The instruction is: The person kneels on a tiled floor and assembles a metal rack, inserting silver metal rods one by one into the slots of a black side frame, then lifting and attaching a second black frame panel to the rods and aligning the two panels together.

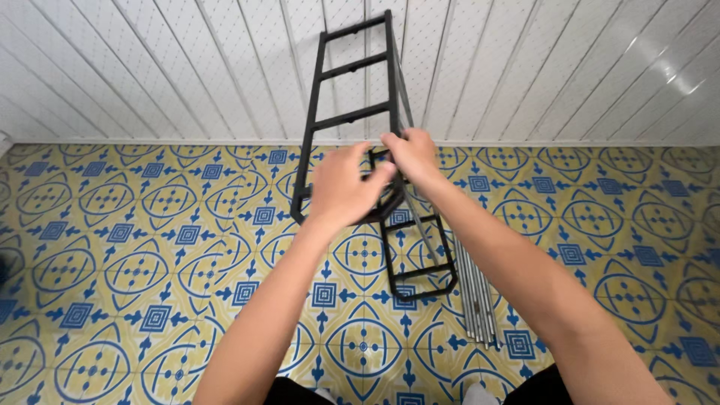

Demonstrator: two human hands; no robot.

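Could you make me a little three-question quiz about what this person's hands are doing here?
1. True or false: both hands grip the black ladder-shaped frame.
2. What lies on the patterned tile floor to the right of the second black frame? A) grey metal rods B) a hammer C) a box
3. Which hand is farther from the camera, nearer the white panelled wall?

Key: 1 true. 2 A, the grey metal rods. 3 the right hand; the left hand is nearer.

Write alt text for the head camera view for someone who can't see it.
Both hands, left hand and right hand, grip a black ladder-like metal frame held upright before a white panelled wall. A second black frame and grey metal rods lie on the blue-and-yellow tiled floor.
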